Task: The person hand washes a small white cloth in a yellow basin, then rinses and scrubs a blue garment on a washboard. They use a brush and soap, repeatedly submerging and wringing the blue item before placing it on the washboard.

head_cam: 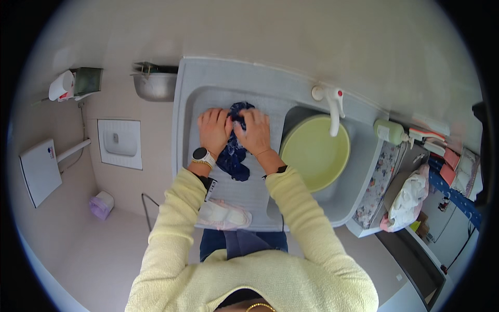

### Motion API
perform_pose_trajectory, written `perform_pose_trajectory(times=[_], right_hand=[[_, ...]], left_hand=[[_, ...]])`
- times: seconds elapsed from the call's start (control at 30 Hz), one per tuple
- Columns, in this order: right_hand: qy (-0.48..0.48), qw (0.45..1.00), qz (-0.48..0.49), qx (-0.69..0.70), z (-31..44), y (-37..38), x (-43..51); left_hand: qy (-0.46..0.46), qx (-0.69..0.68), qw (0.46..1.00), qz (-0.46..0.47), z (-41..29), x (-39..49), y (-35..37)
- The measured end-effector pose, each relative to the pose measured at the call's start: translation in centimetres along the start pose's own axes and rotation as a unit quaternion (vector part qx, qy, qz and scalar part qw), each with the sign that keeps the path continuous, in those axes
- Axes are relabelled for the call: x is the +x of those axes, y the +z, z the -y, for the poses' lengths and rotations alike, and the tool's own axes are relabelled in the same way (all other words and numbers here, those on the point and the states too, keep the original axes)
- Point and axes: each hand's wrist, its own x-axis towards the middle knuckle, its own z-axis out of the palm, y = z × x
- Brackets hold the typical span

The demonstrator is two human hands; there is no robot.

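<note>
A wet, bunched dark blue cloth [233, 156] with traces of suds lies on the ribbed washboard [261, 187] of a grey laundry sink. My left hand [215, 130] grips its left side, the thumb pressed inward. From the other side my right hand [254, 130] holds the same cloth, close to the left one. The cloth's upper end shows beyond my fingers, and its lower end trails toward me. Part of it is hidden under both hands. Nearer my body, a pale pink and white fabric item [226, 215] rests at the sink's front edge.
Right of the washboard, a yellow-green basin [315, 154] sits in the sink bowl beneath a white faucet [334, 109]. A green pump bottle [390, 132] and brushes [427, 135] stand farther right, near white clothing [407, 195]. A metal basin [156, 85] adjoins the sink's left side.
</note>
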Motion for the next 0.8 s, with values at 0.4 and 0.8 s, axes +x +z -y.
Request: perform_pose_trajectory(times=[0.4, 0.8], right_hand=[[-0.046, 0.997, 0.029, -0.055, -0.3, -0.4, 0.3], [-0.020, 0.995, 0.076, -0.057, -0.2, -1.3, 0.4]], left_hand=[[0.075, 0.018, 0.995, 0.068, 0.5, -1.0, -0.4], [0.033, -0.014, 0.999, -0.002, 1.7, -0.6, -0.3]])
